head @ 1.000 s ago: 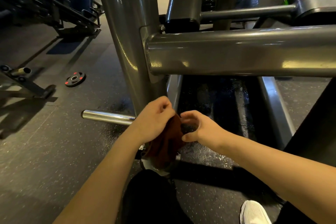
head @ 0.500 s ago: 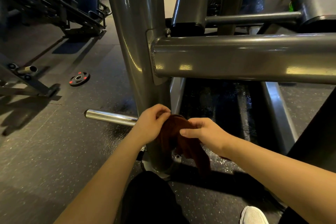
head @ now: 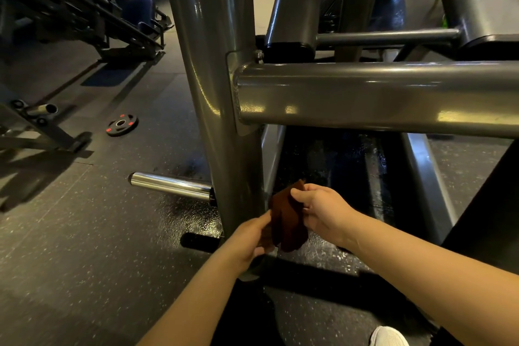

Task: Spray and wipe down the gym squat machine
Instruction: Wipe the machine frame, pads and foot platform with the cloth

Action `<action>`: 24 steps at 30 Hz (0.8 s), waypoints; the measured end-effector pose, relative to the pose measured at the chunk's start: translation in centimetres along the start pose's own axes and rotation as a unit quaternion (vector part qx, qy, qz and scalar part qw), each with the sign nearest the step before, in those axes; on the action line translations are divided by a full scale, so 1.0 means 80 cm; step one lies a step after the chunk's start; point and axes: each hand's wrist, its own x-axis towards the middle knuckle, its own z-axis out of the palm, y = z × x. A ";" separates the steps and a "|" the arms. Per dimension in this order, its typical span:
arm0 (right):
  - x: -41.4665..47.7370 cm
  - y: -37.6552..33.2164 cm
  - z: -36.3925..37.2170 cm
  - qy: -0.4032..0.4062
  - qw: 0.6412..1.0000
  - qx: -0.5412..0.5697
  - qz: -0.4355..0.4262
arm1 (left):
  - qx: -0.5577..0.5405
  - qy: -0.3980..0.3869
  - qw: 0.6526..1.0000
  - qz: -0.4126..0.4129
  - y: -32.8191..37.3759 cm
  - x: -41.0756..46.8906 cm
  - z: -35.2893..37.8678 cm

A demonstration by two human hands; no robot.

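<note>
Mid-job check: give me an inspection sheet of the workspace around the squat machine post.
Surface: speckled rubber floor, glossy, possibly wet, near the upright post.
Job's things: brown cloth held beside the upright post, below the crossbar.
Clutter: weight plate lying on the floor at left.
Hands: left hand holds the cloth's lower part; right hand pinches its upper edge.
Cables: nothing seen.
Surroundings: chrome peg sticking out left of the post; another machine far left.
</note>
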 end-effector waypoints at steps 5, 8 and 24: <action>-0.001 0.000 0.002 -0.040 0.999 -0.020 0.005 | -0.017 0.026 0.998 0.058 0.001 -0.005 -0.003; 0.009 0.005 0.000 -0.014 0.998 -0.058 -0.004 | 0.030 0.112 0.988 0.097 0.005 -0.009 -0.016; 0.004 0.011 -0.005 -0.004 0.874 -0.474 -0.110 | 0.431 0.223 0.812 0.324 0.047 -0.030 -0.065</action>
